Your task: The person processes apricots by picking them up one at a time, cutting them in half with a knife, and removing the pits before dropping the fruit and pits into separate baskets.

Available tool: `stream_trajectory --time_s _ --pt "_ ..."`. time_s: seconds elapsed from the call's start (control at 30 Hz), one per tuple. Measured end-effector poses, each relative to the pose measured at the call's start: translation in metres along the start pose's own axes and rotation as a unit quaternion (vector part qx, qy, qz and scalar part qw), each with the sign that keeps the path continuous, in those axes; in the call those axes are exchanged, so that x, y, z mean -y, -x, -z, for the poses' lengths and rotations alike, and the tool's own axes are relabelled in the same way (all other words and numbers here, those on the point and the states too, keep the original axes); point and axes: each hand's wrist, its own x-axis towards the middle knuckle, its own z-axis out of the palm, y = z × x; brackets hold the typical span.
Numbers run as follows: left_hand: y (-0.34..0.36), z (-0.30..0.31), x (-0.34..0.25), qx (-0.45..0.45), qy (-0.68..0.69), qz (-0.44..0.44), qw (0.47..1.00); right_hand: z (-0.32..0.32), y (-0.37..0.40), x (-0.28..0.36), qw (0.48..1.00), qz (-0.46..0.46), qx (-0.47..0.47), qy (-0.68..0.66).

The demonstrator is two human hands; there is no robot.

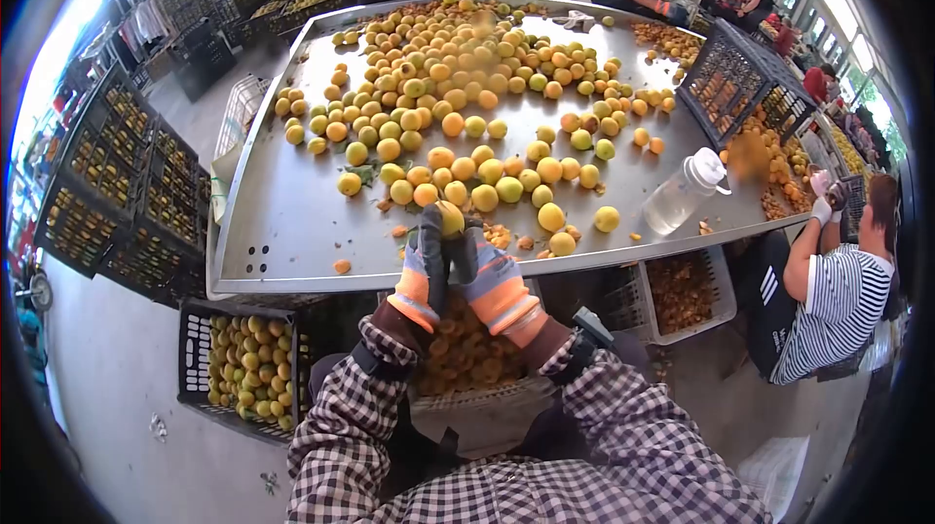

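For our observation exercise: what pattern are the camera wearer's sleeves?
Black-and-white check sleeves, head view.

Steel table (292,222) under loose apricots (458,86) (one bottle (685,193) too)

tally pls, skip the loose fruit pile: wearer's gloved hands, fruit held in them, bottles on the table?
Gloved hands, left hand and right hand: 2
Held apricot, pinched between both: 1
On the table, clear plastic bottle: 1
Total: 4

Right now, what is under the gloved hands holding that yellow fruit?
A container of orange fruit pieces. The left hand and right hand, gripping the yellow fruit, plus checked sleeves hide its sides.
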Motion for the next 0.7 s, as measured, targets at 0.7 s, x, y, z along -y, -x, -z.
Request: stream_trajectory --time_s 0.7 --pt "0.001 0.001 -0.019 0.046 -0.2 -0.039 0.978 0.031 -0.013 -0.012 0.999 -0.029 0.032 0.0"
